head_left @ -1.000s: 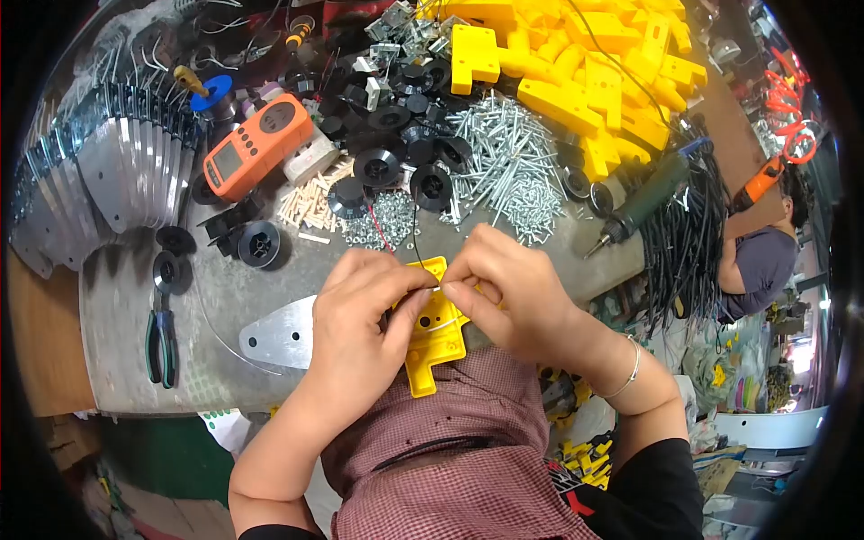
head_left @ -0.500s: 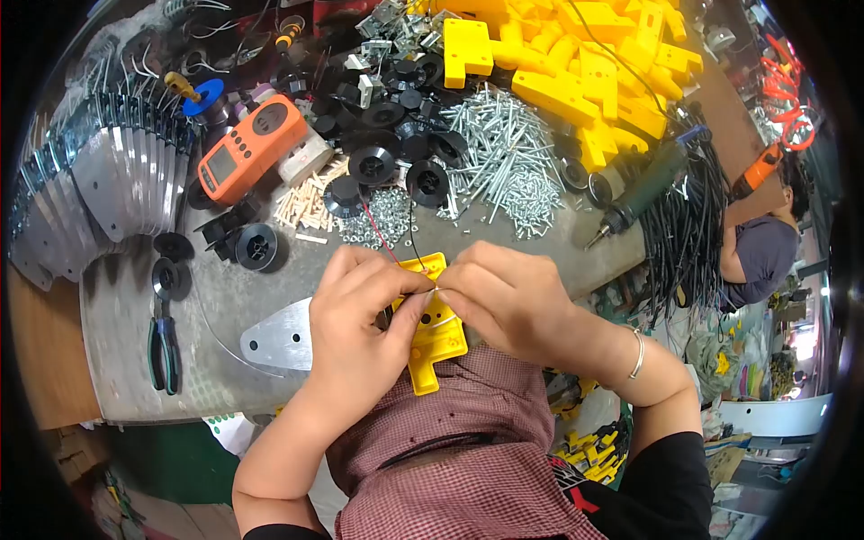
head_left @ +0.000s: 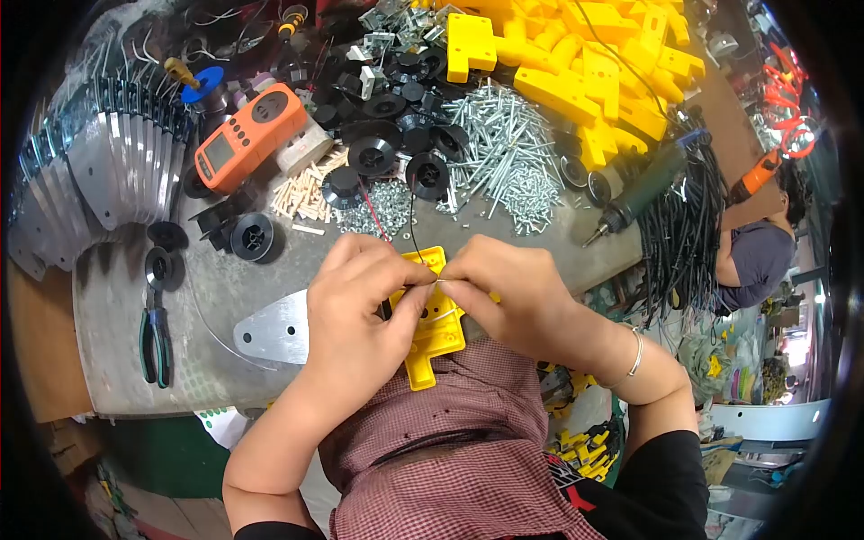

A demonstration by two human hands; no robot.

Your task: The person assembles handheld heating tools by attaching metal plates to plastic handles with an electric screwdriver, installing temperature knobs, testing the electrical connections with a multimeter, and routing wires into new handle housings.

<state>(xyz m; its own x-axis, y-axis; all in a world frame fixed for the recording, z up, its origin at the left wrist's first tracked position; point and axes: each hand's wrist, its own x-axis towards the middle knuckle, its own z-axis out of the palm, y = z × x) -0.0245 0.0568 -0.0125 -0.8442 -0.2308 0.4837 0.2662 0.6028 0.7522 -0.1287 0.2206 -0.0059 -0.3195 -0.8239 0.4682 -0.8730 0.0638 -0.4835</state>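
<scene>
My left hand [head_left: 360, 301] and my right hand [head_left: 508, 286] meet fingertip to fingertip, each pinched closed on thin wire ends that the fingers mostly hide. Beneath them a yellow plastic housing half [head_left: 438, 340] lies open side up at the table's front edge, against the checked apron. A short white wire [head_left: 443, 316] crosses its inside. From the parts behind, a red wire [head_left: 374, 219] and a black wire [head_left: 413, 227] run down towards my fingers. Left of my left hand, partly covered by it, lies a flat metal plate [head_left: 268, 332] with holes.
Pliers [head_left: 155, 342] and an orange meter [head_left: 250, 137] lie to the left, near stacked metal plates [head_left: 94, 184]. Behind are black round parts [head_left: 371, 155], screws [head_left: 504, 135] and yellow housings [head_left: 585, 81]. A power screwdriver [head_left: 643, 193] and black cables [head_left: 679, 243] lie right; a person [head_left: 760, 256] sits beyond.
The view has shifted slightly. Both hands stay pinched together over the yellow housing, with only a small movement of the fingers.
</scene>
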